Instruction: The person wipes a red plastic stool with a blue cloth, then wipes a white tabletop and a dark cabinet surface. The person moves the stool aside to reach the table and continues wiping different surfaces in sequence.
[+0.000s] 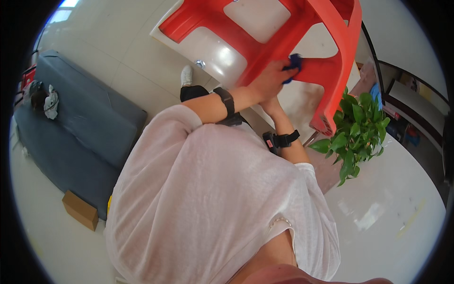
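Note:
In my left hand (271, 80) is a bunched dark blue cloth (293, 68), pressed against a red plastic chair or stool frame (262, 60). The frame has wide openings, and one ribbed leg end (324, 124) points towards me. My right hand (269, 103) is just below the left one; its fingers are hidden behind the left hand, so its grip does not show. Under the red frame lies a glossy white tabletop (209, 46). A small shiny object (199, 64) sits near the tabletop's edge. Black straps circle both wrists.
A leafy potted plant (354, 127) stands close to the frame's leg, with a light blue item (375, 95) beyond it. Dark-framed shelving (411, 96) runs along the right. At left are a grey sofa (81, 117) bearing a plush toy (51, 103) and a cardboard box (79, 211).

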Demonstrator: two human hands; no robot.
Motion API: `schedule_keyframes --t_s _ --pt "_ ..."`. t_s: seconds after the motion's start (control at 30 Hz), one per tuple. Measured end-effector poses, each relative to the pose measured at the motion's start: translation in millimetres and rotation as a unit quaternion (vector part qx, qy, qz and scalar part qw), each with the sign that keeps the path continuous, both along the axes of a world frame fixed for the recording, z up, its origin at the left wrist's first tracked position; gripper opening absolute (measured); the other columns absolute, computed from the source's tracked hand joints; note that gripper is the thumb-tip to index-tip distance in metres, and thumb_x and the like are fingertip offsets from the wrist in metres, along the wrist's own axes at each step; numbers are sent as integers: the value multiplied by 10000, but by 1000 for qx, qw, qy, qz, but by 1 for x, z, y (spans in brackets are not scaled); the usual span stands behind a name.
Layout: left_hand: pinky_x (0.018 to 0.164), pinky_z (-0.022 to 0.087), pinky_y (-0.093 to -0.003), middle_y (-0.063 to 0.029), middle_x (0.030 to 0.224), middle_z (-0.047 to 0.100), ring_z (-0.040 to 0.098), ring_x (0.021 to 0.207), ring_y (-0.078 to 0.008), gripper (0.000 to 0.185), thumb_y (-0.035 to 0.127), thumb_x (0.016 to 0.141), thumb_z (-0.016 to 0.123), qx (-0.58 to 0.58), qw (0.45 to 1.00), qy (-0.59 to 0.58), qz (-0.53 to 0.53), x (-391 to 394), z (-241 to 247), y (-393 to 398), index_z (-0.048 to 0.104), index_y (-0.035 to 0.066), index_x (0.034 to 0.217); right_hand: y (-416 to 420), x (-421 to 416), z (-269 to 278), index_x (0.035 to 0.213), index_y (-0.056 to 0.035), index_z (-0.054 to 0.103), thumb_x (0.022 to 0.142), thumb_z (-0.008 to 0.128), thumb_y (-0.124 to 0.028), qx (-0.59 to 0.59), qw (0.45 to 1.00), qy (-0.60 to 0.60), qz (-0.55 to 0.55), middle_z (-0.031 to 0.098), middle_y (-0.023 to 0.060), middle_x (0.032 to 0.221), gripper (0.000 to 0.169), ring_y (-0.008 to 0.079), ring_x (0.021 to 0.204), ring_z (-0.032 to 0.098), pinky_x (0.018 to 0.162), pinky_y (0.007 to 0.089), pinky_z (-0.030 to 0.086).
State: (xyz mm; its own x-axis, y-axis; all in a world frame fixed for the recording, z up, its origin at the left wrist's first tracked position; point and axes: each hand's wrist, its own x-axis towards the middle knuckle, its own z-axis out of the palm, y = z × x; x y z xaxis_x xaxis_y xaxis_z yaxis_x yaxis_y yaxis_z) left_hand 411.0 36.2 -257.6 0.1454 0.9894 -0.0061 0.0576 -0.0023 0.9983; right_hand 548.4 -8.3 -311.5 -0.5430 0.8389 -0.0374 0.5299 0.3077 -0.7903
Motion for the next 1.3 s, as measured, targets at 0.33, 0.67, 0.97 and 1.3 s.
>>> schedule_keyframes --t_s 0.33,0.67,0.97,1.3 --pt "954 474 -412 -192 1217 551 540 1123 -395 488 -91 793 540 13 991 103 82 -45 32 2 627 94 1237 15 -6 18 1159 45 555 870 614 -166 -355 925 -86 -103 672 194 896 363 250 759 654 665 391 509" --pt "899 497 -393 -191 1194 592 610 1026 -350 436 16 788 589 -63 994 83 14 -43 -9 -6 654 113 1208 16 -13 37 1146 16 576 884 580 -172 -323 936 -106 -88 692 112 885 323 208 776 655 693 356 521" --pt "1048 387 -379 -194 1262 553 517 1195 -336 476 7 808 590 31 964 190 186 -178 -19 -46 592 55 1282 32 6 93 1058 9 635 899 607 -230 -347 908 -208 -107 698 98 879 289 160 748 664 650 329 524" --pt "989 409 -291 -84 1435 432 469 1255 -168 697 -30 837 541 -128 980 -110 -104 -242 48 -41 335 60 1497 34 -168 99 1258 -33 532 844 724 -189 -234 958 121 -115 612 99 1134 483 185 986 618 802 322 523"
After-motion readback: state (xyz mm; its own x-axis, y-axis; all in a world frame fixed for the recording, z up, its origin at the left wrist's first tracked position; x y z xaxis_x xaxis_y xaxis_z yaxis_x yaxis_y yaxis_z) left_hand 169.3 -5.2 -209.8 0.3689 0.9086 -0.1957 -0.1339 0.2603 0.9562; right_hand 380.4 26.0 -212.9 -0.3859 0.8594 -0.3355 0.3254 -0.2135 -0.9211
